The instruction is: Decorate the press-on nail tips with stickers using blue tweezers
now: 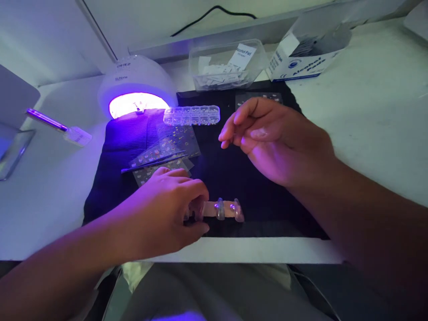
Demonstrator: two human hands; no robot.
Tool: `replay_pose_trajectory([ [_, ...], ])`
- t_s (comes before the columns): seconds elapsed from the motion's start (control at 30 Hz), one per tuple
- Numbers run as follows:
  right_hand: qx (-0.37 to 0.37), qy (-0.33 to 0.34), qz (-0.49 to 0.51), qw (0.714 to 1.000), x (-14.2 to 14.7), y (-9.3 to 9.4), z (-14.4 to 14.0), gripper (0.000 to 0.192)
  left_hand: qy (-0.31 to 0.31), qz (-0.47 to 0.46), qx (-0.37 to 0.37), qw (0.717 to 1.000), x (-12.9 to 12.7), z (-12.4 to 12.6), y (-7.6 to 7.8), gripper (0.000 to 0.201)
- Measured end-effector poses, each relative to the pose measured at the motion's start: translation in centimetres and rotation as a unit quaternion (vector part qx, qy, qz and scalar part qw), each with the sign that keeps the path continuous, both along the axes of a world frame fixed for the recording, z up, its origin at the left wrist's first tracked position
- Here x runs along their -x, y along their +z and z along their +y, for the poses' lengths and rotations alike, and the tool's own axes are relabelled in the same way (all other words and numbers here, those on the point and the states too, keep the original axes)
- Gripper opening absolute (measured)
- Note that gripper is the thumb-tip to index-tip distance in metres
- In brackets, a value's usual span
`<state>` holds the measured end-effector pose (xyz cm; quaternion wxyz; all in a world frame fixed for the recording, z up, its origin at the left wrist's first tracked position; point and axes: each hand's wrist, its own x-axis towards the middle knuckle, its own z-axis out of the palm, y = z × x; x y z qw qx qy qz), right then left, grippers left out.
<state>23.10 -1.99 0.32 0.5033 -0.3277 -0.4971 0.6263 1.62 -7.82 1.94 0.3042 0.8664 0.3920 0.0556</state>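
A strip bearing false nails lies near the front edge of the black cloth. Two glossy nails with small round beads show at its right end. My left hand curls round the strip's left end, thumb on the near side, and partly hides more nails there. My right hand hovers over the cloth's right side. Its fingers are loosely bent, the thumb stands apart from them, and nothing shows between them. Beyond my left fingers, tweezers lie across clear sticker sheets.
A lit nail lamp stands at the back left, beside a clear compartment case. Behind are a plastic tub of packets and an alcohol pad box. A purple-handled brush lies left of the black cloth.
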Motion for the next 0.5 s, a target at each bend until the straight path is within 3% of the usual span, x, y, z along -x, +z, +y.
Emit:
replay_pose_trajectory([
  [0.1,-0.012,0.005,-0.014,1.000,-0.1,-0.1,0.1,0.016,-0.007,0.008,-0.007,1.000,0.1,-0.1,0.1,0.016],
  [0.27,-0.016,0.010,-0.022,1.000,-0.1,-0.2,0.0,0.011,-0.049,0.034,-0.067,0.996,0.3,-0.4,0.0,0.049],
  [0.5,-0.011,-0.001,-0.014,1.000,0.2,-0.1,-0.2,0.015,-0.073,0.059,-0.124,0.988,-0.4,-1.1,-0.2,0.052],
])
